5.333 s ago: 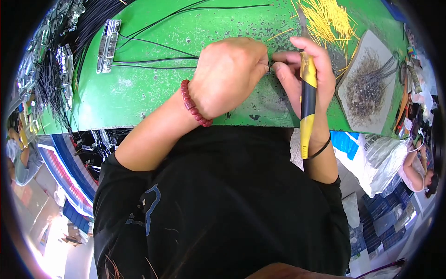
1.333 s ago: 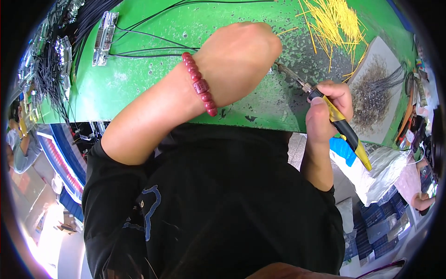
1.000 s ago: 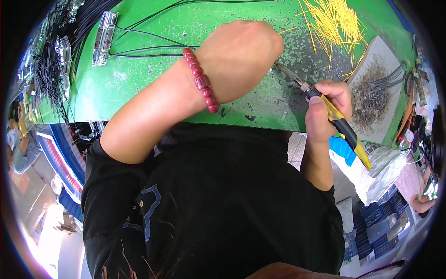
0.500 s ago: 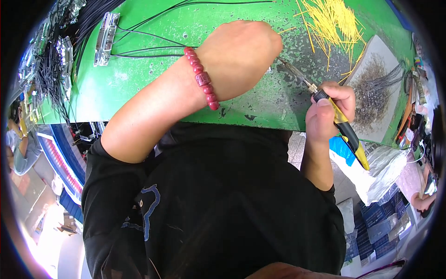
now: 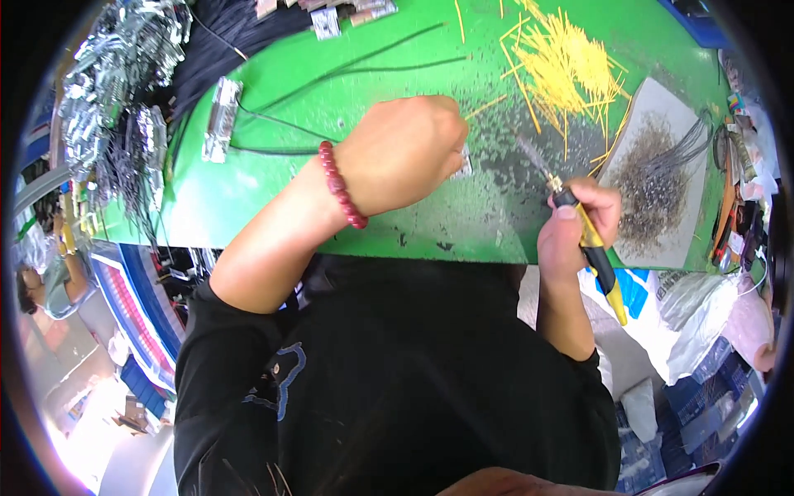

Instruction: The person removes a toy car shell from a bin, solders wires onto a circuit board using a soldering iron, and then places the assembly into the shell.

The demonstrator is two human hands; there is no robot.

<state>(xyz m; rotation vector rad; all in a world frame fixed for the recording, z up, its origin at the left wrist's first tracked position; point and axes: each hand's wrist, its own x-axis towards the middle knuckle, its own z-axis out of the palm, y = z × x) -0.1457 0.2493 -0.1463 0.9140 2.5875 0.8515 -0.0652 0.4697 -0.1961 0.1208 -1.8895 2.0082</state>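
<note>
My left hand [image 5: 407, 153], with a red bead bracelet [image 5: 336, 183] at its wrist, is closed over the green table [image 5: 331, 240], its back turned up. Its fingertips and whatever they hold are hidden. Two black wires [image 5: 285, 151] run from a clear plastic module [image 5: 222, 120] and disappear beneath this wrist. At its fingers, a small pale piece [image 5: 466, 161] shows partly. My right hand [image 5: 579, 219] grips a yellow-and-black soldering iron [image 5: 594, 252] like a pen. The iron's tip slants up and left, apart from my left hand and slightly blurred.
Thin yellow sticks [image 5: 571, 62] lie heaped at the far right. Beside my right hand, a grey board [image 5: 670, 207] bears dark scraps and fine wires. Clear modules [image 5: 124, 74] and black wires [image 5: 223, 41] crowd the far left. Plastic bags [image 5: 695, 314] hang below the table's right edge.
The whole view has shifted, showing more of the table's far side. My left hand sits lower and further left, and the iron's tip is now apart from it. The right hand still holds the iron.
</note>
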